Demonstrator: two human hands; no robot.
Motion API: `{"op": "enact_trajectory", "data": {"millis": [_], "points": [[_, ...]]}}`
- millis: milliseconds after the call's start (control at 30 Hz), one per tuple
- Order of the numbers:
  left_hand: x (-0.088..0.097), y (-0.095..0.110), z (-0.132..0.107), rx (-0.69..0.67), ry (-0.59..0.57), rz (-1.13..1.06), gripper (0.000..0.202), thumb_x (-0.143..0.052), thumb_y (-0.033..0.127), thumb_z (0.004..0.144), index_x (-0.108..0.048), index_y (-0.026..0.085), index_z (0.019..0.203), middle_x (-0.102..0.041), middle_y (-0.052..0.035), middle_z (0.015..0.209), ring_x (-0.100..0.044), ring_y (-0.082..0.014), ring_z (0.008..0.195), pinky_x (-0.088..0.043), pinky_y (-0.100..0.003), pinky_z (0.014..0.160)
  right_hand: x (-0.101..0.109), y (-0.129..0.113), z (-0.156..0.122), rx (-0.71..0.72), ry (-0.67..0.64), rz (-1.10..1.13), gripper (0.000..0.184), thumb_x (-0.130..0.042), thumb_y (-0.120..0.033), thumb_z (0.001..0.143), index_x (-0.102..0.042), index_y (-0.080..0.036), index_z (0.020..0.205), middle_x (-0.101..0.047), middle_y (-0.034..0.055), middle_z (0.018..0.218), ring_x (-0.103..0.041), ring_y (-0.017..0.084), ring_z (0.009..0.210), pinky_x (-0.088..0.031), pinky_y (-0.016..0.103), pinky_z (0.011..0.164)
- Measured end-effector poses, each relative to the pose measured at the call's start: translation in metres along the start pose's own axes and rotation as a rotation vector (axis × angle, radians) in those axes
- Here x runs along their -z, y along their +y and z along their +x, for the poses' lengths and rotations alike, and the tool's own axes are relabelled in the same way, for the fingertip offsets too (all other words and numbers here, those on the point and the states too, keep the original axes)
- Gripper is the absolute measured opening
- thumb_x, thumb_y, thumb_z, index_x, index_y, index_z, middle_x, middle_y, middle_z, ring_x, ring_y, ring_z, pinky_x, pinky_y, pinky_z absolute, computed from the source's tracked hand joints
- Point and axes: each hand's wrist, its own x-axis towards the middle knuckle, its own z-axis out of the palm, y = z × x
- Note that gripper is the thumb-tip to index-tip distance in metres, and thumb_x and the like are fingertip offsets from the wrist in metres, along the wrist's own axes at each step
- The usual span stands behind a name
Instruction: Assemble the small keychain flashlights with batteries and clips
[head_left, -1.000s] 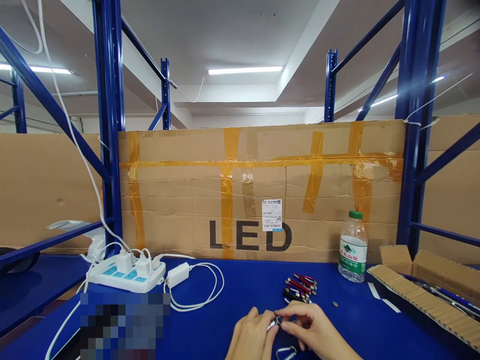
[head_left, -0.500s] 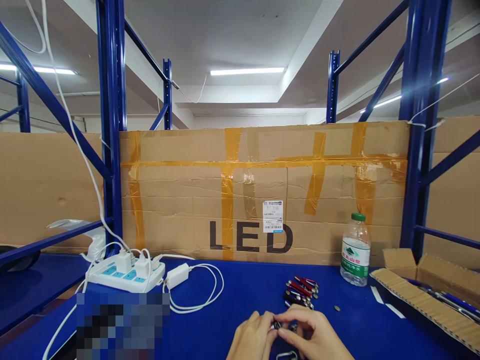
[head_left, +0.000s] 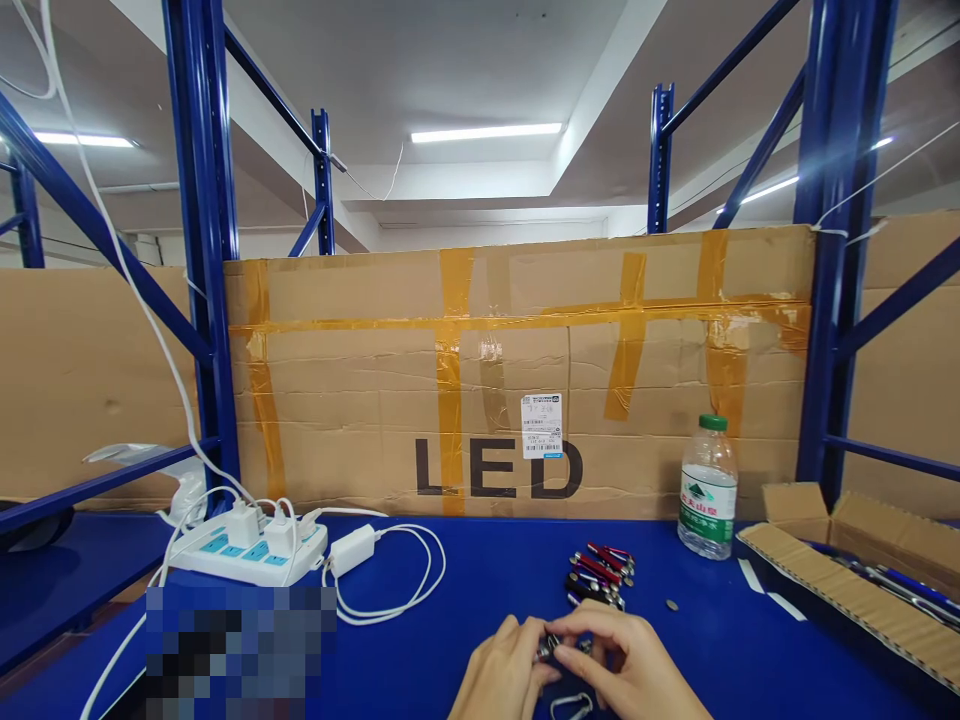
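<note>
My left hand [head_left: 496, 668] and my right hand [head_left: 634, 662] meet low in the middle of the view, fingertips pinched on a small shiny dark-and-silver metal piece [head_left: 548, 648]. Fingers cover most of it, so its exact kind does not show. Below the fingertips, a silver carabiner clip [head_left: 571, 706] is partly in sight; whether it is joined to the piece I cannot tell. Just beyond my right hand lies a pile of small red, black and purple metal cylinders [head_left: 598, 572] with silver ends. A small round disc [head_left: 672, 605] rests to their right.
A water bottle [head_left: 707, 490] with a green cap stands at the back right, beside an open cardboard box [head_left: 847, 580] of pens. Leftward are a white power strip [head_left: 247, 550] and a coiled cable [head_left: 390, 612]. A cardboard panel [head_left: 337, 400] closes the back.
The view has shifted slightly. My hands stay together on the small metal piece, with the fingers slightly readjusted, and a little more of the carabiner shows.
</note>
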Motion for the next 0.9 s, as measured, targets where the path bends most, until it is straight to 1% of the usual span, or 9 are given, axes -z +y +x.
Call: {"op": "enact_trajectory", "data": {"millis": [167, 267, 367, 467, 567, 767, 900], "points": [[-0.002, 0.000, -0.001, -0.022, -0.025, -0.005, 0.021, -0.044, 0.014, 0.086, -0.050, 0.017, 0.106, -0.060, -0.0083, 0.097, -0.059, -0.0196, 0.089, -0.047, -0.028, 0.077, 0.002, -0.004, -0.002, -0.012, -0.008, -0.043, 0.025, -0.056, -0.038, 0.077, -0.073, -0.023, 0.088, -0.066, 0.0031, 0.074, -0.052, 0.011, 0.053, -0.042, 0.021, 0.051], [0.000, 0.003, -0.004, -0.017, 0.001, -0.024, 0.021, -0.043, 0.015, 0.088, -0.049, 0.018, 0.108, -0.060, -0.0077, 0.101, -0.058, -0.0195, 0.093, -0.046, -0.030, 0.082, 0.002, -0.006, -0.002, -0.015, 0.007, -0.049, 0.024, -0.057, -0.037, 0.076, -0.073, -0.023, 0.087, -0.066, 0.0030, 0.074, -0.052, 0.010, 0.053, -0.041, 0.021, 0.051], [0.003, 0.008, -0.006, -0.014, 0.023, -0.023, 0.022, -0.043, 0.012, 0.088, -0.049, 0.019, 0.108, -0.061, -0.0057, 0.099, -0.057, -0.0186, 0.092, -0.046, -0.030, 0.082, 0.003, -0.007, -0.002, -0.013, 0.007, -0.026, 0.025, -0.056, -0.038, 0.077, -0.073, -0.023, 0.086, -0.065, 0.0026, 0.072, -0.051, 0.010, 0.050, -0.041, 0.020, 0.048], [0.005, 0.011, -0.005, -0.006, 0.038, 0.029, 0.016, -0.044, 0.014, 0.088, -0.052, 0.018, 0.102, -0.062, -0.0054, 0.096, -0.057, -0.0196, 0.091, -0.046, -0.030, 0.080, 0.004, -0.007, -0.001, -0.025, -0.009, 0.009, 0.028, -0.055, -0.041, 0.077, -0.073, -0.022, 0.087, -0.066, 0.0031, 0.073, -0.049, 0.009, 0.046, -0.039, 0.021, 0.044], [0.006, 0.013, -0.006, -0.002, 0.039, 0.057, 0.012, -0.044, 0.014, 0.089, -0.052, 0.018, 0.097, -0.064, -0.0036, 0.094, -0.057, -0.0191, 0.090, -0.046, -0.030, 0.079, 0.005, -0.007, 0.000, -0.031, 0.002, 0.008, 0.030, -0.055, -0.043, 0.075, -0.073, -0.022, 0.087, -0.065, 0.0035, 0.072, -0.049, 0.009, 0.045, -0.040, 0.021, 0.044], [0.011, 0.016, -0.008, 0.002, 0.053, 0.068, 0.013, -0.040, 0.014, 0.092, -0.052, 0.019, 0.096, -0.064, -0.0019, 0.095, -0.055, -0.0177, 0.087, -0.045, -0.028, 0.078, 0.005, -0.004, 0.001, -0.017, 0.033, 0.015, 0.030, -0.057, -0.043, 0.074, -0.074, -0.021, 0.085, -0.067, 0.0044, 0.074, -0.050, 0.009, 0.044, -0.040, 0.022, 0.043], [0.011, 0.015, -0.008, -0.020, 0.049, 0.097, 0.018, -0.035, 0.016, 0.094, -0.052, 0.018, 0.095, -0.064, -0.0024, 0.093, -0.054, -0.0176, 0.084, -0.044, -0.028, 0.076, 0.006, -0.006, 0.001, -0.038, 0.031, 0.029, 0.032, -0.058, -0.045, 0.071, -0.074, -0.020, 0.082, -0.068, 0.0041, 0.070, -0.049, 0.010, 0.042, -0.042, 0.024, 0.044]]}}
